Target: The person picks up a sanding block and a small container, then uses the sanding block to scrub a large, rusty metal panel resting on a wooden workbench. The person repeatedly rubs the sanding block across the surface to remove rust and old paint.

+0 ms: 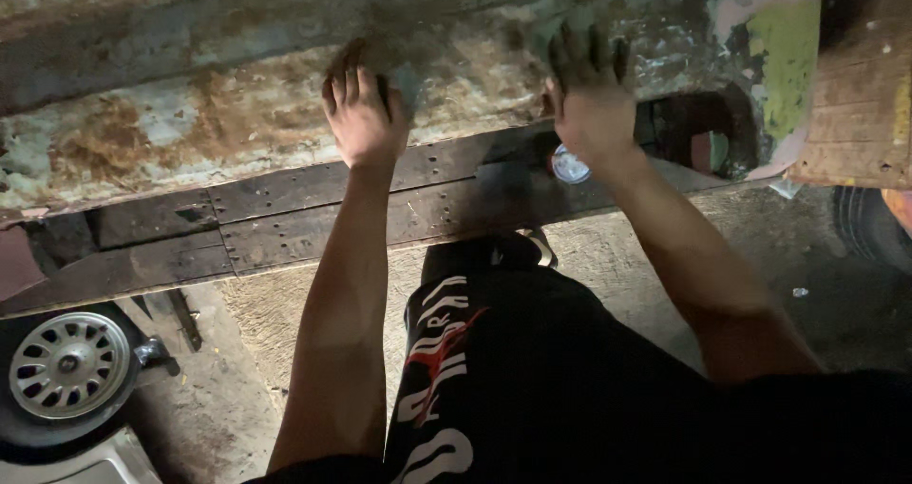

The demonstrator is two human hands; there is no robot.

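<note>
Both hands lay flat, fingers spread, gripping nothing, on the rusty metal panel (237, 123), whose long axis ran left to right; left hand (364, 113), right hand (591, 99) equally near

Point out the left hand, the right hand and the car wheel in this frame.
left hand (361, 113): head view, back of the hand, flat on the rusty metal panel (171, 132).
right hand (591, 99): head view, back of the hand.
car wheel (66, 365): head view, silver hub.

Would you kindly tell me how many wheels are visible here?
2. One wheel with a silver hubcap sits at the lower left on the floor; a dark tyre shows partly at the right edge. Others may be hidden in the dark.
</note>
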